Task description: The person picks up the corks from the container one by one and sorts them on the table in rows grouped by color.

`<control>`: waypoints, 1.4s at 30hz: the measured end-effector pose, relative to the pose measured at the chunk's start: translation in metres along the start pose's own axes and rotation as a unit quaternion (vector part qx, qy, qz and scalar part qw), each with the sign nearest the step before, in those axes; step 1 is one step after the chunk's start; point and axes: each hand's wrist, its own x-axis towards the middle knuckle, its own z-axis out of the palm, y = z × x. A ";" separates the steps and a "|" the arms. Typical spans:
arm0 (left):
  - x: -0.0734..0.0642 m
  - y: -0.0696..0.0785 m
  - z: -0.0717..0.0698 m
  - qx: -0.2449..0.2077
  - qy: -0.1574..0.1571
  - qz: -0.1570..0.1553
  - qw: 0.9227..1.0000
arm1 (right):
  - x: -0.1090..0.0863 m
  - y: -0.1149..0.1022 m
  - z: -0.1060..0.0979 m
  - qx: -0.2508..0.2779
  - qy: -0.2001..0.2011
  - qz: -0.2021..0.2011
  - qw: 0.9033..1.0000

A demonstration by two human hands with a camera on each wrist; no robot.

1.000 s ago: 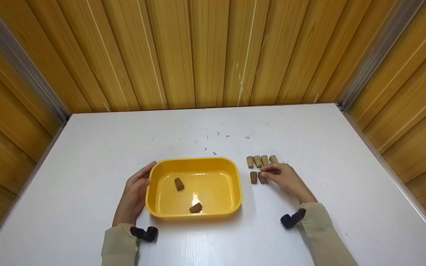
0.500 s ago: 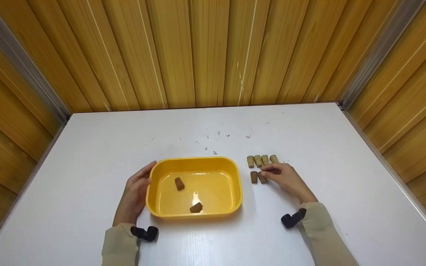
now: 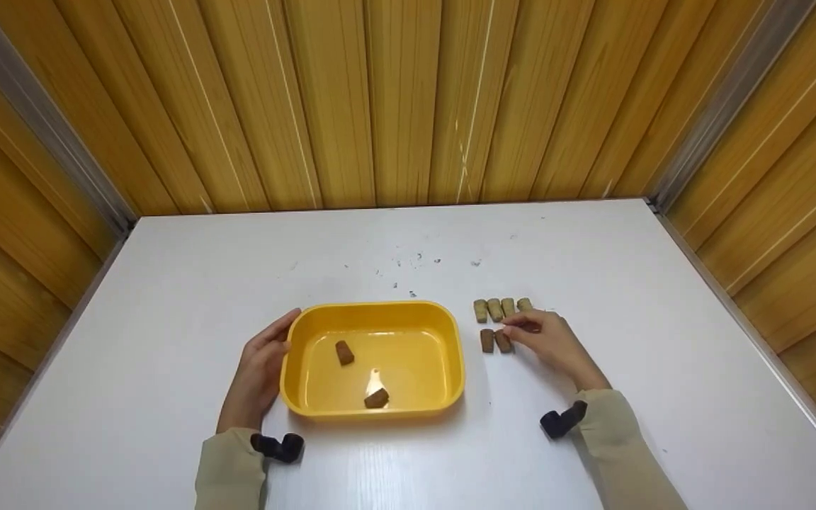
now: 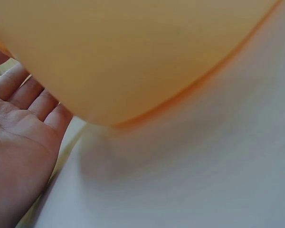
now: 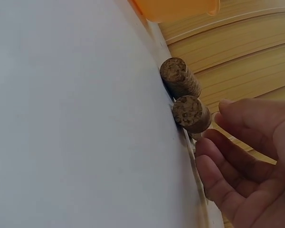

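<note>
My left hand rests with its fingers against the outer left wall of a yellow plastic tub; in the left wrist view the fingers lie fairly straight along it. Two brown cork stoppers lie apart inside the tub. Right of it, two more brown corks lie side by side on the table. My right hand is at the right-hand brown cork, fingertips beside its far end. The right wrist view shows thumb and fingers parted around that cork's side, not pressed onto it.
Behind the brown corks is a row of several lighter tan corks, the rightmost partly behind my right hand. Dark crumbs dot the white table beyond the tub. Wood-patterned panels wall the back and sides.
My right fingertips have shifted slightly away from the right-hand brown cork, so more of it shows. The left hand and the tub stay in place.
</note>
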 end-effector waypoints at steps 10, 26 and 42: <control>-0.001 0.000 0.000 -0.012 -0.005 0.004 1.000 | 0.004 -0.011 -0.006 -0.008 0.010 -0.030 0.999; -0.002 -0.001 0.000 -0.030 -0.015 0.008 0.999 | 0.012 -0.047 -0.016 -0.003 -0.034 -0.057 0.998; -0.002 0.000 0.000 -0.023 -0.022 0.008 0.999 | 0.021 -0.098 -0.009 -0.002 -0.139 -0.093 0.986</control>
